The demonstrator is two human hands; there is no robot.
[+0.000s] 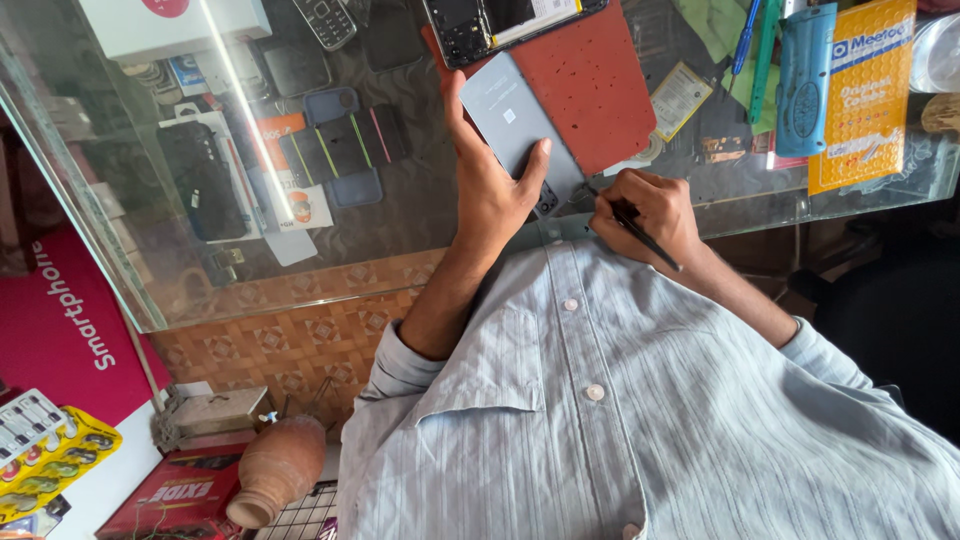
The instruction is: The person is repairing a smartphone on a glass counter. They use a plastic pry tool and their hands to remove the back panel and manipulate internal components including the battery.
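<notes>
Left hand [490,185] gripping grey phone back cover [515,125] over red mat [590,85]; right hand [650,215] pinching thin black tool [640,232], tip touching cover's lower edge, above glass counter [400,215].

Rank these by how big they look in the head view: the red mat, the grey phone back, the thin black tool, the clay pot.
1. Red mat
2. Grey phone back, partly covered by the left hand
3. Clay pot, though much like the phone back, and at a different distance
4. Thin black tool in the right hand

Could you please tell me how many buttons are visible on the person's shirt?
3 on the striped shirt: the top button just below the hands, the middle button at chest height, and the bottom button cut by the picture's edge. Others may be hidden.
</notes>
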